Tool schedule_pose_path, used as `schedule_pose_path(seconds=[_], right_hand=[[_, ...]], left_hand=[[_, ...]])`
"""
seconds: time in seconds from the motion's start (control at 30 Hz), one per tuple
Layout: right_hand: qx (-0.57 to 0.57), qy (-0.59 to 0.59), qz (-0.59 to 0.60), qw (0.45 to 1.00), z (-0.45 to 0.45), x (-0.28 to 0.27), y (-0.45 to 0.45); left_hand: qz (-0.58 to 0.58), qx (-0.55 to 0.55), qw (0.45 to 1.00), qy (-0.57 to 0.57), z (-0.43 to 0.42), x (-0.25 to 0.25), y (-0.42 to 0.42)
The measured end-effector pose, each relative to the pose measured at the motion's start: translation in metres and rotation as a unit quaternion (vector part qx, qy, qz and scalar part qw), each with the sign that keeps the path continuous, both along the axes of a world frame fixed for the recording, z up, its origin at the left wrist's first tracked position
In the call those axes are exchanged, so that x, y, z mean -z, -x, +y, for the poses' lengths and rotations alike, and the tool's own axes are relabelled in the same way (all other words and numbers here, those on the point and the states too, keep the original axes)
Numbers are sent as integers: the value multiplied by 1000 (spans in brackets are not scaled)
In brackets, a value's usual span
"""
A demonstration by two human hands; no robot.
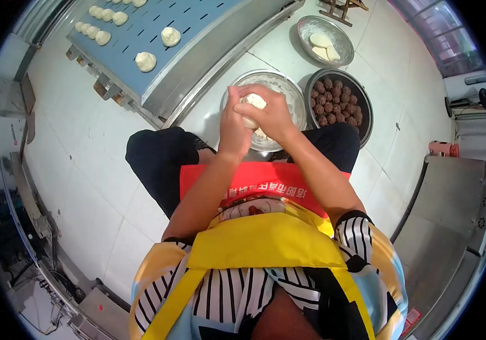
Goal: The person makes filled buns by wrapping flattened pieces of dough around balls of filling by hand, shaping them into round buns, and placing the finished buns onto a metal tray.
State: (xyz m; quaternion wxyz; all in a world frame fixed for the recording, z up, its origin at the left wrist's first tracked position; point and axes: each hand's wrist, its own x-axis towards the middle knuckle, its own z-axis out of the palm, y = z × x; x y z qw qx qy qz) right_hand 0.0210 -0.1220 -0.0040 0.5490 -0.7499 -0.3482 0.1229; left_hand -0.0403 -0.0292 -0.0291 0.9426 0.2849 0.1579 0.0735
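My left hand (235,123) and my right hand (273,112) come together in front of my knees, closed around a pale dough ball (254,101). Fingers of both hands cover much of the dough, so whether it holds a filling is hidden. Directly beneath them stands a metal bowl (294,90) dusted with flour. To its right, a dark-rimmed bowl (369,116) holds many round brown filling balls (333,102). Farther back, another metal bowl (305,28) contains a few flat dough pieces (321,40).
At the upper left, a blue slotted tray surface (197,20) in a metal frame carries several dough balls (145,62). A wooden stool (342,8) stands at the top. Metal equipment (446,198) is on the right, over a tiled floor (95,170).
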Motion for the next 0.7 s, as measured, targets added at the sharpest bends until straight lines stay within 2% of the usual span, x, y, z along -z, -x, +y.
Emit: schedule_pose_path(seconds=[0.07,0.1,0.13,0.17,0.2,0.3,0.4,0.47,0.5,0.53,0.6,0.63,0.67,0.7], right_hand=[[9,-63,-100,993,2,10,3],[-16,-3,-12,1000,1,1,2],[-40,59,77,994,-5,-16,2],[-62,121,167,976,-10,-24,4],[-45,66,82,993,-7,-5,1],[22,10,-26,999,-1,6,-1],[67,-4,9,998,6,12,3],[-10,-45,24,999,3,3,2],[-41,-16,32,998,-1,-1,0],[-73,14,39,996,-5,-5,-1],[-5,44,34,998,-5,-5,1],[27,57,26,998,-3,-6,-1],[77,24,-54,995,1,1,0],[62,-19,-36,997,3,3,1]], left_hand=[[15,100,994,-47,13,8,6],[22,148,986,-70,21,11,9],[63,198,976,-69,23,-10,13],[62,162,982,-76,20,-7,13],[57,125,987,-85,15,-1,8],[-5,50,994,-102,9,17,-6],[-8,56,997,-50,12,23,-6],[21,196,977,-78,34,9,0],[37,263,960,-91,40,0,2],[55,270,953,-125,39,-10,3],[23,171,982,-73,24,8,1],[2,117,992,-49,15,1,-5],[1,67,996,-58,8,-8,0],[4,69,996,-53,8,-6,1]])
